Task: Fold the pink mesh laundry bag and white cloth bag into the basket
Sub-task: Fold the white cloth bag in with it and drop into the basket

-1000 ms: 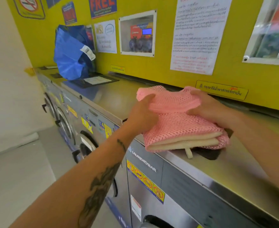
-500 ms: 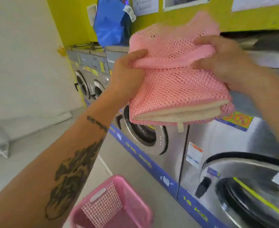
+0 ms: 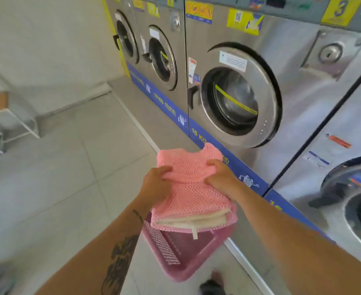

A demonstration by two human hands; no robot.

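The folded pink mesh laundry bag [image 3: 193, 195] is held in the air with the folded white cloth bag [image 3: 196, 220] tucked inside its fold, its cream edges showing at the near end. My left hand [image 3: 154, 186] grips the bundle's left side and my right hand [image 3: 221, 178] grips its right side. The pink plastic basket [image 3: 181, 265] stands on the floor directly below the bundle, partly hidden by it.
A row of steel front-loading washing machines [image 3: 239, 96] runs along the right, with a blue strip at their base. Grey floor tiles [image 3: 69, 167] spread to the left. A white metal frame with a wooden top [image 3: 3, 116] stands at far left. A foot shows near the basket.
The bundle was lifted off the machine top and carried down and toward me; it now hangs over the basket. The view has tilted down to the floor.
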